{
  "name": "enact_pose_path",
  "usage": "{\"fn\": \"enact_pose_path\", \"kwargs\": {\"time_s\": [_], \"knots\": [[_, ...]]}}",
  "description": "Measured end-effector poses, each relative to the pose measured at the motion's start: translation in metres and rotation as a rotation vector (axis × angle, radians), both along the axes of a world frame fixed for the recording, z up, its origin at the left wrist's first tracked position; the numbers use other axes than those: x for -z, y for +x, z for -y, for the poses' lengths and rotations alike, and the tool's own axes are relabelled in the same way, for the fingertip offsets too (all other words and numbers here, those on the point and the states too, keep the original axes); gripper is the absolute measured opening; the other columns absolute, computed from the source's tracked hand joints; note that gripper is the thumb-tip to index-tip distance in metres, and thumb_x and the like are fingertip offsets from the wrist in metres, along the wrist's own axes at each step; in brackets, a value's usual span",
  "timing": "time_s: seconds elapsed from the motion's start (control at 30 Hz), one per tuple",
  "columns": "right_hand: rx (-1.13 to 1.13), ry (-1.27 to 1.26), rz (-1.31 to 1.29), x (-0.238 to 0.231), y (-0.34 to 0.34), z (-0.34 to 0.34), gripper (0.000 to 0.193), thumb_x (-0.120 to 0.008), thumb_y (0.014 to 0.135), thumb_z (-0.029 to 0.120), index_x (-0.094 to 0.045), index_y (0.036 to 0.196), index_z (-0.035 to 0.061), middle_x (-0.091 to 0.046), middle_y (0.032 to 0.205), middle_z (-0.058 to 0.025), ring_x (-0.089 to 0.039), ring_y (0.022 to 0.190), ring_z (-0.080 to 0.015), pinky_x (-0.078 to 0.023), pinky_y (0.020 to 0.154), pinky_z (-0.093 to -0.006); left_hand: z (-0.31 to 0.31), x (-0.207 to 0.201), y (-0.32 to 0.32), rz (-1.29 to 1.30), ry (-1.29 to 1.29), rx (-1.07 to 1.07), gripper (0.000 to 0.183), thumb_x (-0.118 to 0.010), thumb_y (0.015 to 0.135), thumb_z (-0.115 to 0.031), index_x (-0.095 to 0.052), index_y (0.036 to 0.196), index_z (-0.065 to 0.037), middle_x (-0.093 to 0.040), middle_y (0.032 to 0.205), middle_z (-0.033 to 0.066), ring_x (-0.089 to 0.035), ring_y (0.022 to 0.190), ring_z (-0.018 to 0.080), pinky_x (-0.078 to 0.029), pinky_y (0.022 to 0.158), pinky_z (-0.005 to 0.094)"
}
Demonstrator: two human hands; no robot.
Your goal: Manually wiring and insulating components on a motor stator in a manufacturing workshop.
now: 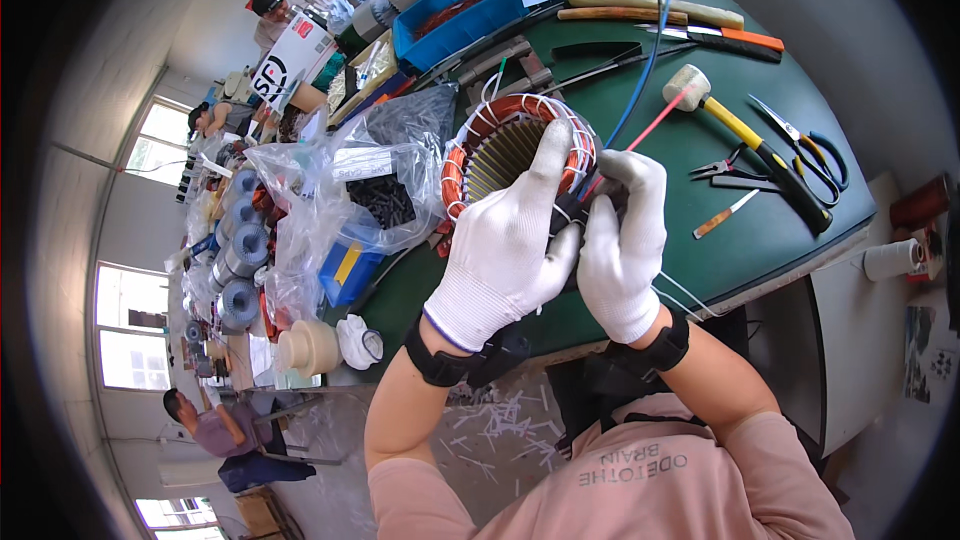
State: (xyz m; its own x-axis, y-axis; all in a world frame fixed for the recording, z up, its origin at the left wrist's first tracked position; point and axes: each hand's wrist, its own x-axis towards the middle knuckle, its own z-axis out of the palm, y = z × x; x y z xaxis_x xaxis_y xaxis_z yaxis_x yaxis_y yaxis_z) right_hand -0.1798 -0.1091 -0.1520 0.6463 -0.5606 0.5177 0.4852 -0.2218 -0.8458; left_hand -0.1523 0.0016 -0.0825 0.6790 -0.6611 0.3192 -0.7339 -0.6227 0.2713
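Observation:
Both my hands wear white knit gloves. My left hand (505,245) grips the near rim of a round motor stator (500,145) with copper-coloured windings bound in white cord, held tilted above the green worktable (700,240). The index finger reaches up across the winding. My right hand (625,240) is closed against the stator's right side, pinching the white cord and lead wires there. Red and blue leads (650,60) run up from that spot.
A rubber mallet with yellow-black handle (745,135), scissors (805,150), pliers (725,168) and wooden sticks (655,8) lie to the right. Clear plastic bags of parts (350,195) and a blue bin (460,25) sit left. Other people work at far benches.

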Motion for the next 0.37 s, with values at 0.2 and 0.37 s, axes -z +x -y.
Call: {"fn": "enact_pose_path", "kwargs": {"time_s": [0.2,0.37], "knots": [[-0.115,0.194,-0.120,0.003,-0.007,0.011,0.026,-0.051,0.090,-0.004,-0.052,0.115,-0.0018,-0.054,0.100,-0.0122,-0.057,0.089,-0.0184,-0.048,0.083,-0.0306,-0.004,-0.004,0.003,0.098,0.070,-0.005,0.086,-0.070,0.074,-0.016,-0.029,0.148,-0.001,-0.066,0.087,0.0181,-0.065,0.081,0.0338,-0.052,0.076,0.0426],[-0.176,-0.031,-0.284,0.002,-0.019,0.024,0.028,-0.058,0.089,0.000,-0.053,0.116,0.0004,-0.059,0.110,-0.0168,-0.062,0.100,-0.0217,-0.049,0.084,-0.0282,-0.003,-0.011,-0.001,-0.076,0.253,-0.105,0.084,-0.069,0.076,-0.022,-0.030,0.149,-0.008,-0.064,0.086,0.0197,-0.063,0.081,0.0351,-0.051,0.077,0.0426]]}}
